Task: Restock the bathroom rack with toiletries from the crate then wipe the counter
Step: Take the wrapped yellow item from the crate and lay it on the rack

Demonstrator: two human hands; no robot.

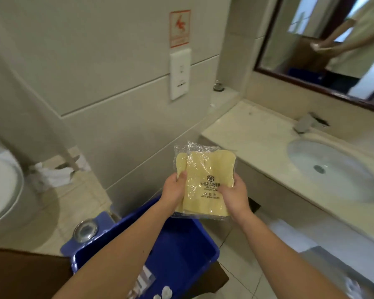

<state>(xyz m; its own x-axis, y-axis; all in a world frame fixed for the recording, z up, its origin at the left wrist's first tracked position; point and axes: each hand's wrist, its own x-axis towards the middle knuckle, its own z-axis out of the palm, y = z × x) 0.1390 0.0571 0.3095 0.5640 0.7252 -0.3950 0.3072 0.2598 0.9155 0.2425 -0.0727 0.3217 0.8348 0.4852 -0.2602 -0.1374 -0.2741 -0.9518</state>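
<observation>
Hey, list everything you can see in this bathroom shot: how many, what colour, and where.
wrapped cloth packet: seemingly two stacked, pale yellow in clear plastic, held above the crate
crate: one, blue, below the hands
counter: one, beige, right of the crate
sink: one, white, set in the counter
faucet: one, silver, behind the sink
mirror: one, dark-framed, above the counter
toilet: one, white, far left
towels: a pile, white, on the floor by the toilet
wall plate: one, white, on the tiled wall
warning sign: one, orange, above the wall plate
left hand: holds the packet's left edge
right hand: holds its lower right
</observation>
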